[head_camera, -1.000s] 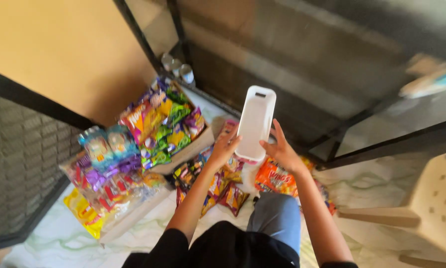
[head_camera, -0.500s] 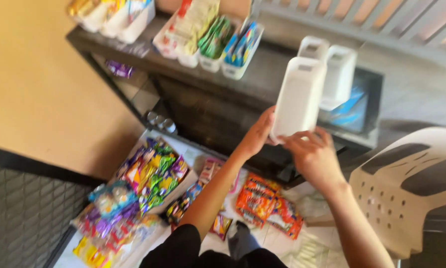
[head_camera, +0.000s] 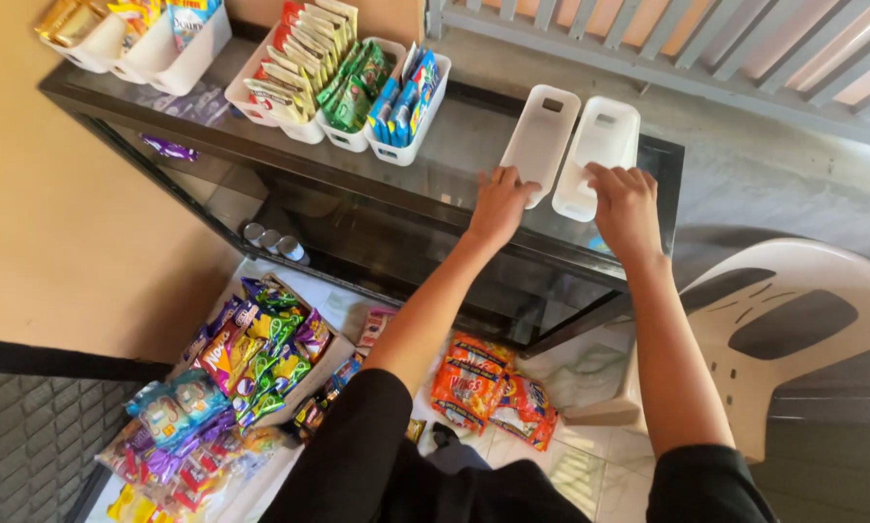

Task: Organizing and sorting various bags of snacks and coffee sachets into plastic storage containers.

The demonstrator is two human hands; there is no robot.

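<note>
Two empty white bins now down on the glass tabletop (head_camera: pixel 454 165).
Left hand (head_camera: pixel 498 203) grip closed on left bin (head_camera: pixel 540 140); right hand (head_camera: pixel 627 205) fingers curled over right bin (head_camera: pixel 600 155), at 3 o'clock of snack-filled bins (head_camera: pixel 357 107); earlier one bin was held up.

Two empty white plastic bins are lying side by side on the glass top: one bin (head_camera: pixel 542 140) touching the left hand (head_camera: pixel 498 205), its twin (head_camera: pixel 598 155) under the right hand's (head_camera: pixel 627 208) fingertips.

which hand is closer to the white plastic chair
Right. The right hand rests on an empty white bin just left of the chair; the left hand is farther left.
</note>
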